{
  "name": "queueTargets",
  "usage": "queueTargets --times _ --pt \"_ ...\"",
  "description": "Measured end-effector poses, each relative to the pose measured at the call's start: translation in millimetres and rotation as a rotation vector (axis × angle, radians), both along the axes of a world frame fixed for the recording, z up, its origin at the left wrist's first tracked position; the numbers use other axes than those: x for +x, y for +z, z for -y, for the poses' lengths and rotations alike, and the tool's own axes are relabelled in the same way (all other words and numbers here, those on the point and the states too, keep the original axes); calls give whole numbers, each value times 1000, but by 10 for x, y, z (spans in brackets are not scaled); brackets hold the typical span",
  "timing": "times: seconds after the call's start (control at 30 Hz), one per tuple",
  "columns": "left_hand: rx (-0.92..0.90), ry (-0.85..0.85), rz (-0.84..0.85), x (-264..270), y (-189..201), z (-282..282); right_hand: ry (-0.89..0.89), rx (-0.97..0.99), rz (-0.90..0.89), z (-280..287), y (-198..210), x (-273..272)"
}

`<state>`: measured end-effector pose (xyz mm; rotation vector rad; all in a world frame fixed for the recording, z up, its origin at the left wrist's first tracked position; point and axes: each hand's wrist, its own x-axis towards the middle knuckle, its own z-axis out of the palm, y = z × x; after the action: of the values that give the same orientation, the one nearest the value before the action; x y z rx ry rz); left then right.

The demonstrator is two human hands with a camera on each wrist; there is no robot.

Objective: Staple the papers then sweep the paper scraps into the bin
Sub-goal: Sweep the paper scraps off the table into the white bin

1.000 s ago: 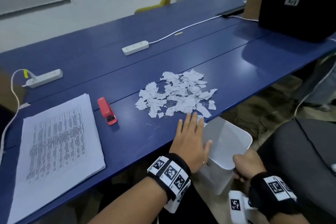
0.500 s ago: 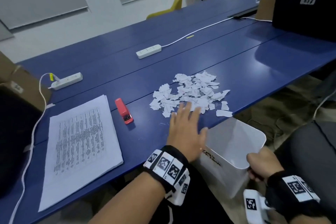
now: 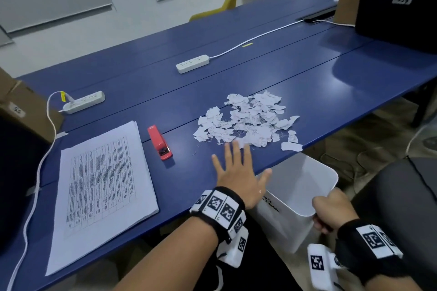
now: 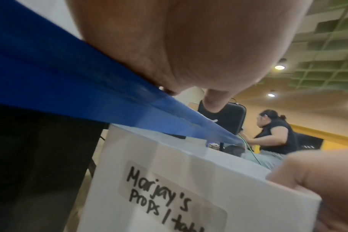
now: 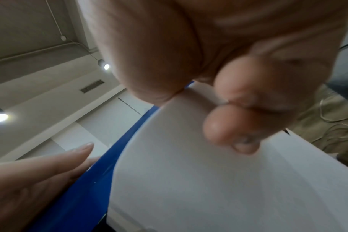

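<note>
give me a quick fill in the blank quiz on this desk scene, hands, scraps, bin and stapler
1. The right hand grips the rim of the white ____.
2. The left hand lies flat on the blue table, fingers spread, just short of the paper ____.
3. The red stapler lies between the scraps and the stack of ____.

Missing words: bin; scraps; papers

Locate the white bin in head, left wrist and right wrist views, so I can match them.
Head: white bin at lower right, below the table edge, right hand gripping its near rim.
Left wrist: bin fills the lower centre and right, handwritten label facing the camera.
Right wrist: bin wall fills the lower right, fingers curled over it.
Shared landmark: the blue table edge runs beside the bin in all three.
</note>
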<state>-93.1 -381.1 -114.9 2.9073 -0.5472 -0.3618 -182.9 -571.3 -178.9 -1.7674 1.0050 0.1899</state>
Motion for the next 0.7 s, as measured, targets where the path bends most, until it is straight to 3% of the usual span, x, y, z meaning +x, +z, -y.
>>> queueTargets --times 0.13,0.5,0.6,0.7 --pt "-21 -230 79 -58 -47 176 -1 -11 1 33 31 22" --pt "-223 -586 328 -258 -230 321 -17 -48 -1 184 89 -2" --pt "-391 -597 401 -243 -202 357 -42 -27 3 241 76 -12" --pt "-511 -448 427 -65 -24 460 -60 -22 11 294 82 -16"
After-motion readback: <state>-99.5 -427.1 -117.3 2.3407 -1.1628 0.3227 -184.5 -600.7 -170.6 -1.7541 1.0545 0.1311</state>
